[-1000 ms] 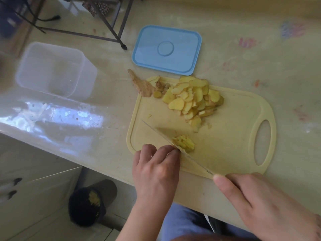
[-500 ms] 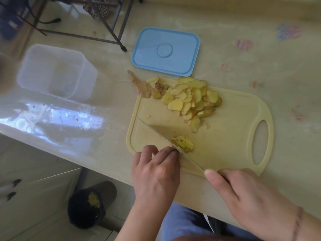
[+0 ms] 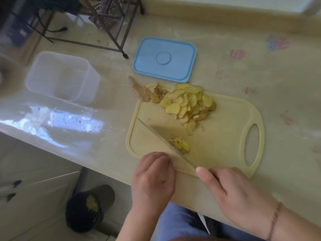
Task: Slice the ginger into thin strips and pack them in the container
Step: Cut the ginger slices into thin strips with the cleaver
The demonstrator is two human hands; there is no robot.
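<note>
A yellow cutting board (image 3: 225,136) lies on the counter with a pile of round ginger slices (image 3: 189,103) at its far edge. A small heap of cut ginger strips (image 3: 179,145) sits just right of the knife blade (image 3: 161,136), which crosses the board's near left corner. My right hand (image 3: 234,193) grips the knife handle, index finger laid along the spine. My left hand (image 3: 152,174) has its fingers curled down against the blade's left side, covering the ginger piece they hold. An empty clear container (image 3: 60,75) stands at the far left.
The blue lid (image 3: 165,59) lies flat behind the board. Ginger peel (image 3: 142,91) rests at the board's far left corner. A dark bin (image 3: 86,209) with scraps stands on the floor below the counter edge. A metal stand's legs (image 3: 112,32) are at the back.
My right hand and the knife have slid a little to the left along the board. My left hand stays curled beside the blade, and the strips lie where they were.
</note>
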